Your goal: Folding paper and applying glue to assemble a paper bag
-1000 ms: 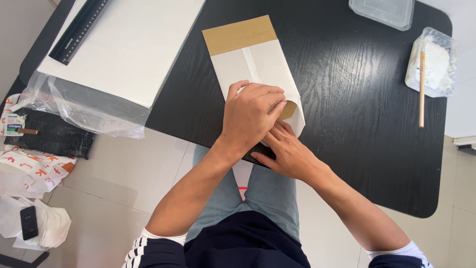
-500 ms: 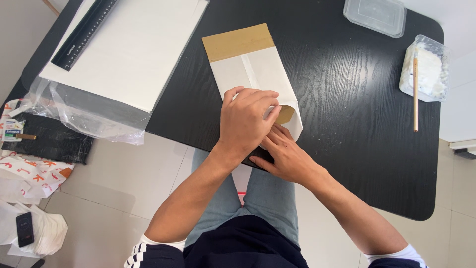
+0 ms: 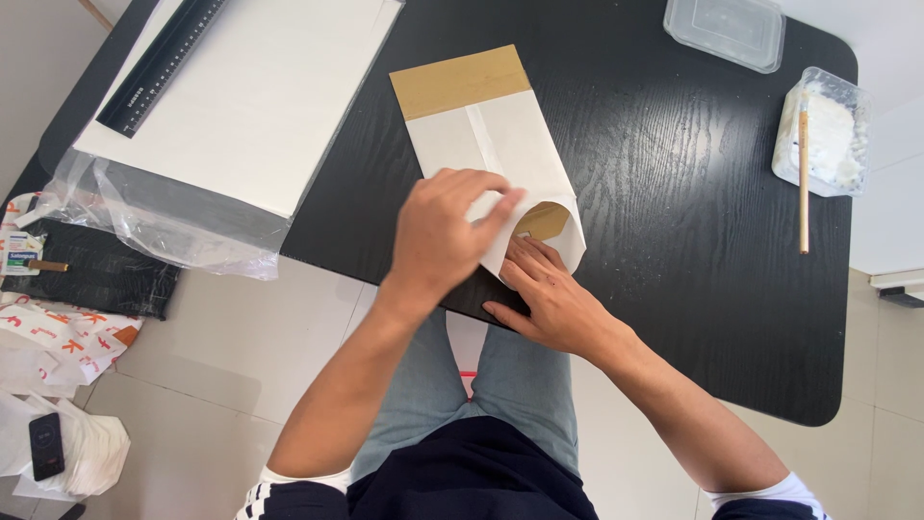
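At the desk's (image 3: pixel 674 193) near edge, the left hand (image 3: pixel 438 241) pinches the paper bag's (image 3: pixel 491 144) open mouth while the right hand (image 3: pixel 553 303), fingers flat and together, pins it down for folding.

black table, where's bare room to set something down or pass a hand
Free: the black table between paper bag and tub with stick, plus the near right corner. Crowded: white sheets far left; both hands at the near edge.

- Black wood-grain table (image 3: pixel 674 193), rounded corners.
- On it: white paper bag (image 3: pixel 481 135) with brown end; white sheet stack (image 3: pixel 260 96) under black ruler (image 3: pixel 162 65); clear lid (image 3: pixel 724 31); clear tub (image 3: pixel 828 130) with wooden stick (image 3: pixel 803 178).
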